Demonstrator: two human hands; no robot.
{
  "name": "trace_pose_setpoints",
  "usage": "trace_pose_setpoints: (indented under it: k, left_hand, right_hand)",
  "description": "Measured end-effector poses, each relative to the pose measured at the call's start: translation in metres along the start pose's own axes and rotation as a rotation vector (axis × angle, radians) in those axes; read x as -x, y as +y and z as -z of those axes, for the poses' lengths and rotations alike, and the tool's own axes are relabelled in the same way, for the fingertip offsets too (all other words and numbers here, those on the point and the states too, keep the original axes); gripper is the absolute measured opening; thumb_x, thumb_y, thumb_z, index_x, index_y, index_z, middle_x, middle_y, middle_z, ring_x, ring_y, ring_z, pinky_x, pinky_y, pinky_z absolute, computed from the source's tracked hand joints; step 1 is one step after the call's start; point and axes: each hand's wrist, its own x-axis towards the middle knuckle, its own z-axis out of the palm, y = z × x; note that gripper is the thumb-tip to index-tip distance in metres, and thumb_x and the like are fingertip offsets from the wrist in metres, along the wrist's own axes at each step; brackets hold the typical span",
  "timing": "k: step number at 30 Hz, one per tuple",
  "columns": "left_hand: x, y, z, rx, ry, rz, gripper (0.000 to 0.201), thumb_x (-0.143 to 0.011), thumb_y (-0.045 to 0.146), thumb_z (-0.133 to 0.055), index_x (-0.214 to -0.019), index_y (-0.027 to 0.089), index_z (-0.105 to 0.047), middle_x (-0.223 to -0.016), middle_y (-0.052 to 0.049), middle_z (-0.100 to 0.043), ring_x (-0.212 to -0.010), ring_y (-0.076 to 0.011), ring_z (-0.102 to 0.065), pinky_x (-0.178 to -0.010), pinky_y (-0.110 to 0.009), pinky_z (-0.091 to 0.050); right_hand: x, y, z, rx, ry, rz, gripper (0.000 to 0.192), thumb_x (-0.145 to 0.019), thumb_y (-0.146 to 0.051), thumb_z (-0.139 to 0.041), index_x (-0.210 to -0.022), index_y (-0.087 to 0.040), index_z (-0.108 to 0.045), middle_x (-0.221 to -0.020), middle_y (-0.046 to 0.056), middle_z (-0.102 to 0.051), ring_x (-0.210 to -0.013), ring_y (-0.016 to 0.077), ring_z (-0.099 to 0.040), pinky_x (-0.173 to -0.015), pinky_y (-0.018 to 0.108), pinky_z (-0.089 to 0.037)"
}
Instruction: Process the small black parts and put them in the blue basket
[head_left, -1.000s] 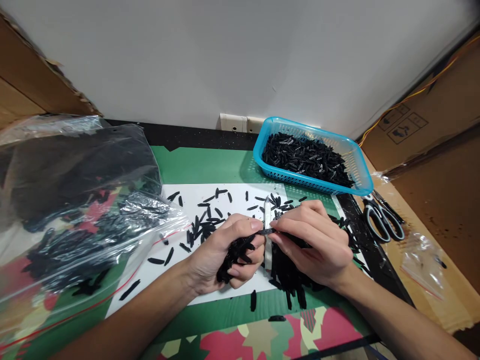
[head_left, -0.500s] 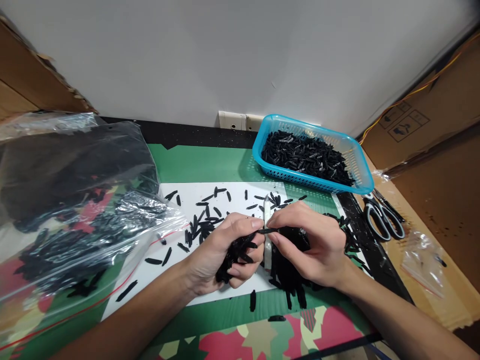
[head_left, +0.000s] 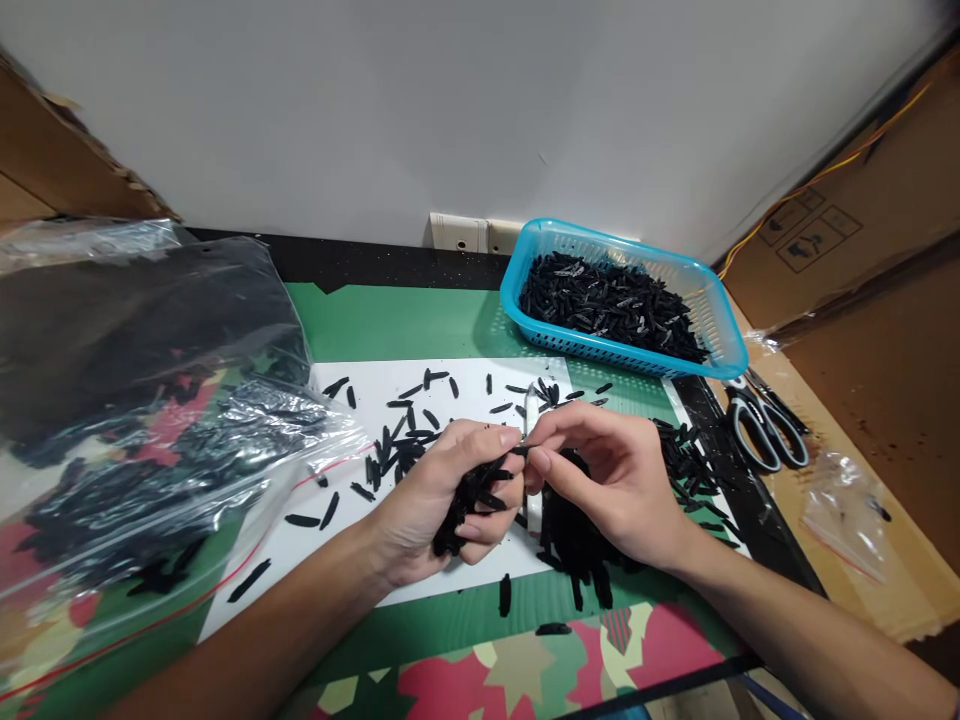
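My left hand [head_left: 442, 490] is curled round a bunch of small slender black pieces [head_left: 472, 500], its thumb pressed on top. Thumb and index finger of my right hand [head_left: 607, 480] pinch the end of a single black piece at the left fingertips, so both hands meet there. Most of that piece is hidden by the fingers. Beneath the hands lies a white stick-like object [head_left: 533, 512], upright in the view. A dense heap of black pieces [head_left: 581, 540] sits under my right hand, partly covered by it. More pieces are scattered over the white sheet [head_left: 450, 580].
A blue plastic basket [head_left: 622, 352] full of black pieces stands at the back right. Clear zip bags [head_left: 247, 440] with black contents cover the left side. Scissors [head_left: 757, 430] and a small clear bag [head_left: 847, 510] lie on cardboard at right. A wall [head_left: 360, 120] rises behind.
My right fingertips have come in closer to my left ones, and less of the pinched black piece shows between them. The view has shifted slightly.
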Motion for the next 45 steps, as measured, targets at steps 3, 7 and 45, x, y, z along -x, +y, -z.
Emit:
trace_pose_setpoints:
  k: [3, 7, 45]
  left_hand:
    - [-0.0007, 0.0003, -0.0007, 0.012, 0.031, 0.017, 0.051, -0.075, 0.051, -0.084, -0.061, 0.017, -0.05, -0.053, 0.006, -0.045, -0.036, -0.0022, -0.026, -0.029, -0.013, -0.024]
    - [-0.001, 0.0008, -0.0008, 0.027, 0.045, 0.039, 0.051, -0.072, 0.051, -0.086, -0.059, 0.017, -0.05, -0.051, 0.006, -0.044, -0.035, -0.002, -0.026, -0.029, -0.013, -0.023]
    - [-0.0027, 0.0004, -0.0019, 0.049, 0.053, 0.055, 0.046, -0.082, 0.047, -0.075, -0.058, 0.017, -0.05, -0.049, 0.007, -0.037, -0.035, -0.0034, -0.024, -0.03, -0.013, -0.02]
  right_hand:
    - [-0.0001, 0.0001, 0.0002, -0.025, 0.011, -0.015, 0.003, -0.095, -0.017, -0.074, -0.098, -0.018, -0.074, -0.079, 0.002, -0.075, -0.072, 0.0145, -0.072, -0.072, 0.027, -0.058]
    - [-0.0012, 0.0006, 0.0011, -0.063, 0.029, -0.03, 0.005, -0.091, -0.018, -0.078, -0.096, -0.018, -0.075, -0.076, 0.001, -0.077, -0.068, 0.0141, -0.073, -0.069, 0.026, -0.06]
    - [-0.0079, -0.0062, 0.0056, -0.079, 0.002, -0.101, 0.019, -0.09, -0.036, -0.08, -0.093, -0.017, -0.077, -0.073, 0.004, -0.079, -0.064, 0.017, -0.076, -0.065, 0.029, -0.063]
